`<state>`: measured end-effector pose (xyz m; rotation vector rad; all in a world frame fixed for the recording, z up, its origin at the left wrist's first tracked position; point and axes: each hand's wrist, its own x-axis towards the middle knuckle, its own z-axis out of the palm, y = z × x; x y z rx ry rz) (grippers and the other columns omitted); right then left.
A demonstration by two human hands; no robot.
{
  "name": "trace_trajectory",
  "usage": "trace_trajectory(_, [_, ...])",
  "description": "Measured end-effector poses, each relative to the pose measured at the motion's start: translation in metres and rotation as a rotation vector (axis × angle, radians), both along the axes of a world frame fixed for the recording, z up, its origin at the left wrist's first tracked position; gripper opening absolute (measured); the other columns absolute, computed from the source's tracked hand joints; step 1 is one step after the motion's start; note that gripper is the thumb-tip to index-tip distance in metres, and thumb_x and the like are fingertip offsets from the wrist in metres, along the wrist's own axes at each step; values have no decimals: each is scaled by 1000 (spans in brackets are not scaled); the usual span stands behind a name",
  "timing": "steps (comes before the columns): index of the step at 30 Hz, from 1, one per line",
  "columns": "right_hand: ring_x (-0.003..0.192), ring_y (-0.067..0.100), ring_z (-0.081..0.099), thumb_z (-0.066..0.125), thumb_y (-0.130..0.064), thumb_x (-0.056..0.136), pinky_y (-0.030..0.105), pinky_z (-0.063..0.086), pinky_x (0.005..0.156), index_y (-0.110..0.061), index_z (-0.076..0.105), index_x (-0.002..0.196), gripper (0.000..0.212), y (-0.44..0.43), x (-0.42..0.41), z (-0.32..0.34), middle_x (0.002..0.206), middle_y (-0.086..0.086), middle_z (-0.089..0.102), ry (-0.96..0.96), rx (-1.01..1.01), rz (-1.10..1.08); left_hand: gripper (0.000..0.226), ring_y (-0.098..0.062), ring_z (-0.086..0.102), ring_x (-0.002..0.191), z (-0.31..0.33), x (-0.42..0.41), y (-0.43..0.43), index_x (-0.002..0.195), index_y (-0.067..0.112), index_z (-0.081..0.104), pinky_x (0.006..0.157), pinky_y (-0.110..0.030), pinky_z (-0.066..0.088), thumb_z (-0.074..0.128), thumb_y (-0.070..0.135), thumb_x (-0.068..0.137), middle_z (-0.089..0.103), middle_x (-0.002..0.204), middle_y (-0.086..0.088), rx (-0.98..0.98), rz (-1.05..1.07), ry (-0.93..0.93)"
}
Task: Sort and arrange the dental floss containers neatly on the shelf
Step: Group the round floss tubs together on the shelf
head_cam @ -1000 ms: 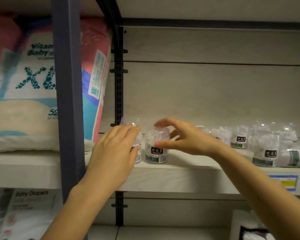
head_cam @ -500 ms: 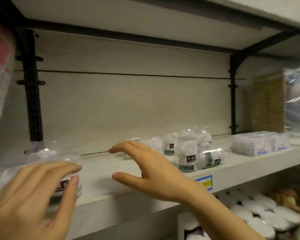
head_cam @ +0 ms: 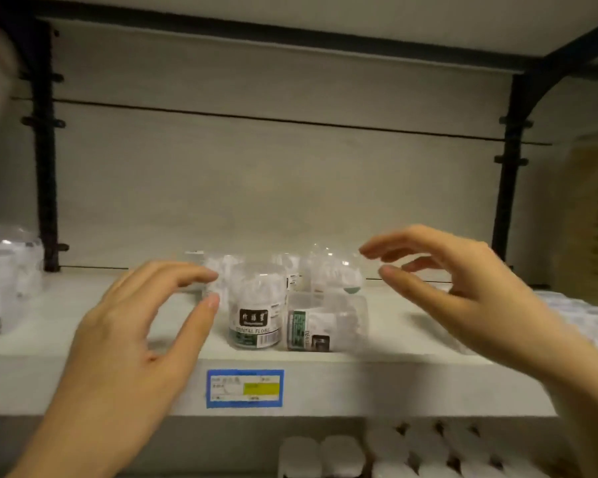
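Two grips, and neither has hold of anything. Your left grip is spread wide, thumb and forefinger well parted. It hovers just left of the upright floss container at the front of the shelf, with a gap between the thumb tip and the container's wall. Your right grip is also wide apart, fingers loosely curved, reaching in from the right toward the domed container at the back. Through the blur I cannot tell whether a fingertip grazes the dome.

Between your grips, a toppled container lies on its side against the upright one, its label turned sideways. More clear containers crowd behind. Another group stands at the far left, well apart, and flat packs lie at the far right. A blue price tag marks the shelf's front edge.

Mind the toppled one. It is round and lies near the lip, so a sideways brush from your right wrist could roll it off. These containers look light and slick — closing in from both sides at once may squeeze the cluster and tip the upright one or knock over the back row. Clear plastic against a pale shelf also hides edges, so you could misjudge where a wall begins.
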<state>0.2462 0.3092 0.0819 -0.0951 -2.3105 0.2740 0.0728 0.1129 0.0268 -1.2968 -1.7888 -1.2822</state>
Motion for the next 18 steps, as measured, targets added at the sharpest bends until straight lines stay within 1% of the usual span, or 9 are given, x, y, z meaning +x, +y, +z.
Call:
trace_trajectory(2, [100,-8,56,48,-38,82,12,46,88,-41,59,105,25,21,1,9,104,-27,62,-29,-31,18,28,14,50,99,9,13,15,101,47,53,72,-3,40,51,61,76,54,104,31,23,-43,-103])
trace_trajectory(4, [100,-10,55,48,-40,81,5,43,86,-42,57,104,26,31,-2,11,105,-27,61,-70,-37,40,56,7,54,99,6,4,29,116,44,48,81,-14,43,49,61,63,53,109,29,-58,-7,-203])
trace_trajectory(5, [99,-11,54,48,-44,80,5,44,85,-42,56,105,27,34,-5,11,106,-27,60,-114,-35,49,68,3,54,102,9,2,34,125,39,45,85,-20,43,50,61,61,51,116,23,-117,3,-283])
trace_trajectory(7, [99,-12,53,48,-57,75,10,49,80,-45,54,109,36,37,-10,7,109,-28,58,-245,-9,56,80,-5,53,109,12,-2,42,136,33,36,87,-20,42,59,57,63,46,125,17,-219,-44,-404])
trace_trajectory(9, [100,-10,52,49,-66,69,15,50,78,-48,48,115,50,38,-15,0,112,-30,54,-380,39,35,82,2,53,106,12,-6,47,138,34,31,79,-11,42,70,47,67,46,125,17,-274,-96,-478])
trace_trajectory(11, [99,-5,53,52,-71,64,21,51,81,-46,42,120,62,38,-21,-7,117,-28,51,-456,75,12,80,8,52,102,12,-14,49,133,34,35,75,-10,44,75,42,65,51,124,17,-317,-112,-508])
trace_trajectory(14, [96,3,58,59,-68,64,27,52,82,-41,39,123,67,40,-32,-18,122,-19,53,-466,81,-1,76,1,58,104,13,-19,52,124,35,42,88,-23,49,74,47,56,59,120,15,-351,-175,-558])
trace_trajectory(16, [94,6,61,66,-59,66,30,53,83,-37,42,122,65,43,-36,-21,120,-14,55,-436,14,20,67,1,58,101,13,-17,56,122,33,42,85,-22,49,75,41,65,59,117,16,-382,-158,-530])
trace_trajectory(18, [90,8,63,73,-54,60,34,54,82,-34,47,118,66,46,-36,-18,115,-10,57,-360,-117,83,57,-2,57,102,16,-17,58,118,30,43,84,-22,48,73,40,70,57,115,14,-357,-102,-495])
